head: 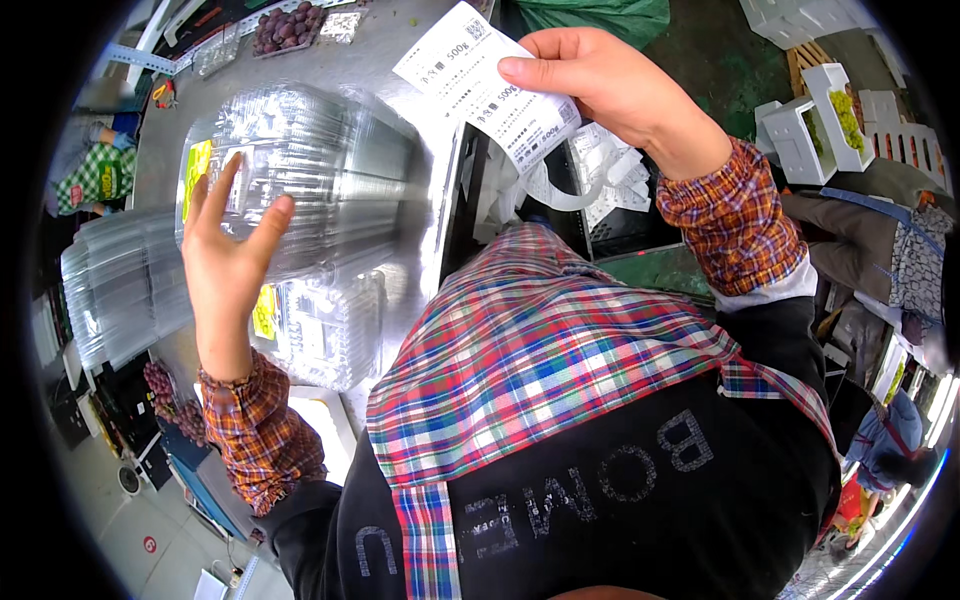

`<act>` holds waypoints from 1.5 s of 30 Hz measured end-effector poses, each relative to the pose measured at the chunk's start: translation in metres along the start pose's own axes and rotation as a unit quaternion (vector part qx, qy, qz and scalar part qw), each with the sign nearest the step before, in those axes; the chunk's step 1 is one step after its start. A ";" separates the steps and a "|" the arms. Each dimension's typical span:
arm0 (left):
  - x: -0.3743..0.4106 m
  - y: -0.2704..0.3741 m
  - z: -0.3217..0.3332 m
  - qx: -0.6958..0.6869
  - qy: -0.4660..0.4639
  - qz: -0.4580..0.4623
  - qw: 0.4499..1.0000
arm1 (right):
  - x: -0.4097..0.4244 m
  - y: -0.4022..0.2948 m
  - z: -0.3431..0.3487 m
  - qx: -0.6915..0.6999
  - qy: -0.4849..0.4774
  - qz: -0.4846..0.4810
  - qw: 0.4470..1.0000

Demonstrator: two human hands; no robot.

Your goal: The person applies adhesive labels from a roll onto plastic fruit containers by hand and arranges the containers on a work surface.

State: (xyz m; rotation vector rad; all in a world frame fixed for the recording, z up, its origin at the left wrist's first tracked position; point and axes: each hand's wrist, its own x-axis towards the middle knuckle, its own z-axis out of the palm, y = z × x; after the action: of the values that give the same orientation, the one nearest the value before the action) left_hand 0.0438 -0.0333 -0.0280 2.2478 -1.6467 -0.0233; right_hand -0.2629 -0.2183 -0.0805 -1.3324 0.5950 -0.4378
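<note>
In my right hand (600, 82) is a strip of printed white labels (465, 82), pinched between thumb and fingers. My left hand (232, 251) has its fingers spread over a tall stack of clear plastic clamshell boxes (315, 172). One fingertip rests at a white label (241, 180) on the stack's top, beside a yellow-green sticker (196, 180). Nearer my body sits a second stack of clear boxes (330, 330), which also bears a yellow sticker (264, 311) and a white label. Further left lies a row of nested clear plastic containers (127, 277).
A metal worktable (375, 45) carries a box of dark grapes (289, 28) and orange-handled scissors (163, 94). Below its edge, loose label paper (611, 169) hangs by a dark crate. White foam boxes (806, 142) hold green grapes at right. Other people stand at both sides.
</note>
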 end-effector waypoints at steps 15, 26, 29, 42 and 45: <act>-0.187 -0.096 -0.083 -0.144 0.162 -0.200 0.955 | 0.039 -0.016 0.039 0.023 -0.087 -0.002 0.996; -0.215 -0.095 0.036 0.069 -0.130 -0.088 0.985 | 0.056 -0.027 0.095 -0.036 -0.133 -0.009 0.990; -0.195 -0.096 0.033 0.042 -0.193 -0.139 0.970 | 0.054 -0.024 0.105 -0.081 -0.140 -0.026 0.986; -0.048 0.021 -0.005 -0.485 0.088 -0.066 0.868 | 0.038 -0.036 0.136 -0.111 -0.135 -0.052 0.983; -0.045 0.027 -0.004 -0.457 0.092 -0.062 0.883 | 0.042 -0.027 0.144 -0.091 -0.108 -0.108 0.984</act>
State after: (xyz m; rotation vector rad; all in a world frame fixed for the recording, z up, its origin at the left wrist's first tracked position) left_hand 0.0051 0.0024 -0.0247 1.5417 -1.0422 -0.4952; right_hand -0.1393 -0.1389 -0.0422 -1.6039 0.3173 -0.4147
